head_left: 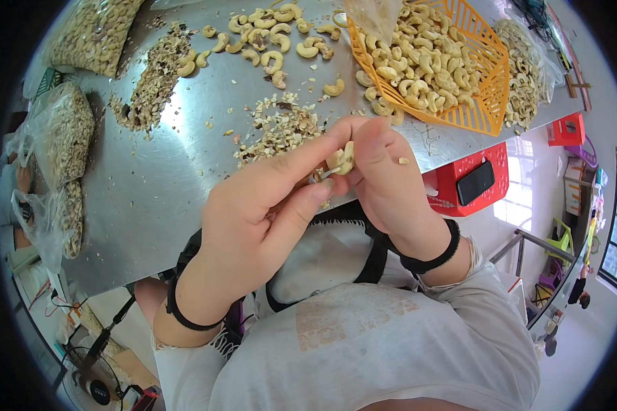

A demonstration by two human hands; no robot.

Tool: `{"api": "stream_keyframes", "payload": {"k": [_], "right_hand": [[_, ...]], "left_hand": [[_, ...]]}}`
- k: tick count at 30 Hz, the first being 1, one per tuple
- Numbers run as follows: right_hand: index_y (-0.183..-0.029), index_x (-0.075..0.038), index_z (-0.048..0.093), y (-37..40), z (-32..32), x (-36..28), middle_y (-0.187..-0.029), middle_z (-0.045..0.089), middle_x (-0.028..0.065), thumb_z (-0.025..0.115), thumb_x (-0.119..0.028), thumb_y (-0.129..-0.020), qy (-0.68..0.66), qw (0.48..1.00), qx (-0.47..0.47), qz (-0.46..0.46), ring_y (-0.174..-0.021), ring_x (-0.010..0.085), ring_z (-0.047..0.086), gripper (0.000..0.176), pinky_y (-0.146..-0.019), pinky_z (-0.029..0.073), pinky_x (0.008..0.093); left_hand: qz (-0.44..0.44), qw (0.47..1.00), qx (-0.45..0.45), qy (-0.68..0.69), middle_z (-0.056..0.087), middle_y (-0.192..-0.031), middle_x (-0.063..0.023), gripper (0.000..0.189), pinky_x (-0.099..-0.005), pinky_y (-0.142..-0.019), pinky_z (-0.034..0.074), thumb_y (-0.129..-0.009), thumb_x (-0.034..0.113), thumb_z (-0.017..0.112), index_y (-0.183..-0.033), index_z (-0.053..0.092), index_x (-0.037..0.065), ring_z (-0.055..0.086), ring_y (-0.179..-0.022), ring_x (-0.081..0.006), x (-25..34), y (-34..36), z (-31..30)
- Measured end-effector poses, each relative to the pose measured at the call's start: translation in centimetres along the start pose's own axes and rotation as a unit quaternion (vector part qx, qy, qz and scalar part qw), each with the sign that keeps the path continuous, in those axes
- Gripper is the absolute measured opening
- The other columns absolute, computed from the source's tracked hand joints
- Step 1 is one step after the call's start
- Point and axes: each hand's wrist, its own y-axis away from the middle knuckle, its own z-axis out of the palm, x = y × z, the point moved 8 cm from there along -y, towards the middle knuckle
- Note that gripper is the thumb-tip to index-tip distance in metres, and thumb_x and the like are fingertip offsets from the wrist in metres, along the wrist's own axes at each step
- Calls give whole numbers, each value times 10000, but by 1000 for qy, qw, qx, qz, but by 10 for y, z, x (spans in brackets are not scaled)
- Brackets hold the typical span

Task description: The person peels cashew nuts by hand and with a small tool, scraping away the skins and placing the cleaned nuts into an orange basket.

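Observation:
My left hand (253, 219) and my right hand (391, 185) meet over the near edge of a steel table (151, 185). Between the thumb and fingers of my right hand sits a pale cashew nut (345, 159). My left hand pinches a small metal blade (324, 175), and its tip touches the nut. Both wrists wear black bands. Cashew peel scraps (281, 127) lie on the table just beyond the hands.
An orange basket (490, 103) full of cashews stands at the far right, with loose cashews (267, 38) left of it. Another peel pile (154, 75) and plastic bags of nuts (92, 31) (65, 133) are on the left. A red basket (452, 171) holds a phone (476, 182).

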Motion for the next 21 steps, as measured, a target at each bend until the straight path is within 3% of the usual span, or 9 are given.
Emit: {"api": "stream_keyframes", "payload": {"k": [5,7,14,17,19,21], "right_hand": [[-766,-49,531,0,-3,2,-653,501,-22,441,-447,-816,7,1000,9,9,-538,25,416,411,-463,317,146],[-755,-51,528,-1,-1,-1,-639,490,-28,439,-452,-815,12,1000,14,-3,-527,20,409,415,-455,313,146],[-712,-57,511,-2,-8,5,-579,455,-43,436,-468,-810,15,998,50,29,-466,10,381,429,-411,294,150],[-703,-62,510,-1,-9,8,-575,457,-37,424,-471,-815,6,995,83,50,-465,14,383,433,-411,292,149],[-701,-62,510,-1,-7,7,-573,457,-35,418,-471,-818,22,995,85,55,-465,16,385,435,-413,295,152],[-700,-62,510,-1,-7,8,-570,457,-33,411,-472,-821,38,994,87,60,-466,18,387,438,-414,299,156]], "left_hand": [[-8,1000,-9,-15,576,-876,-89,362,-217,-668,433,-783,1,486,-1141,441,-18,552,-760,-113,-1,2,2],[17,999,44,11,590,-872,-78,393,-195,-598,427,-761,-12,505,-1148,446,15,540,-640,-107,0,2,-2],[-8,999,31,12,584,-902,-89,409,-200,-592,430,-752,-22,517,-1152,438,11,547,-663,-97,-3,5,-2],[-20,999,27,36,557,-795,-60,392,-198,-651,401,-779,-4,482,-1165,417,-16,529,-720,-92,-3,4,-1],[58,998,0,-25,556,-802,-58,375,-195,-650,402,-784,-5,475,-1156,428,-14,525,-715,-90,4,2,3],[50,998,-1,-34,556,-808,-56,368,-195,-650,405,-787,-1,473,-1153,434,-8,522,-713,-90,3,2,2]]}}
